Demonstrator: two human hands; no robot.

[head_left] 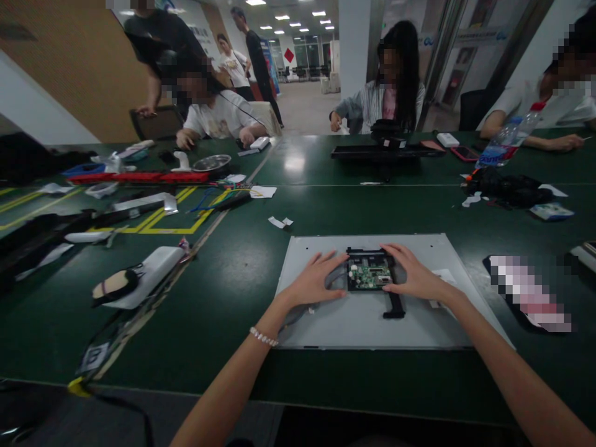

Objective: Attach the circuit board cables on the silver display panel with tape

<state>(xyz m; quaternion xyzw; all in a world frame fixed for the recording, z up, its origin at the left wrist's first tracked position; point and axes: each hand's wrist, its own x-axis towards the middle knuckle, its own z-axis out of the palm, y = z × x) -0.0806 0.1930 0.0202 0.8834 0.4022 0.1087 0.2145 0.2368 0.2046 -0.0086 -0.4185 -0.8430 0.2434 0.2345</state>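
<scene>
- Centrally placed on the near side of the scene: a pale gray panel (321,329) flat on the dark green tabletop (223,329), with a green circuit board (370,274) seated in a black frame (367,251) over its middle.
- Circuit board lies between the two hands, just right of the left hand (316,279) and just left of the right hand (410,270).
- Left hand: fingers spread, thumb apart, tips at the frame's left edge. Cannot tell whether it grips or merely rests there.
- Right hand: curved, fingertips at the frame's far right corner, thumb by the board's near right corner. Firmness of hold cannot be told.
- Black strip (395,307) reaches from the frame's right side toward the near edge of the panel.
- Gray cable (291,316) on the panel, beside the left wrist; beaded bracelet (263,336) on that wrist.
- Right of the panel, apart from it: a dark-edged slab, its face pixelated (531,295).
- Beyond the panel, leftward: paper scraps (280,222); farther left, a round metal dish (212,162).
- Far right: clear bottle (505,143), red cap, tilted in view.
- Far side: three people seated along the tabletop.
</scene>
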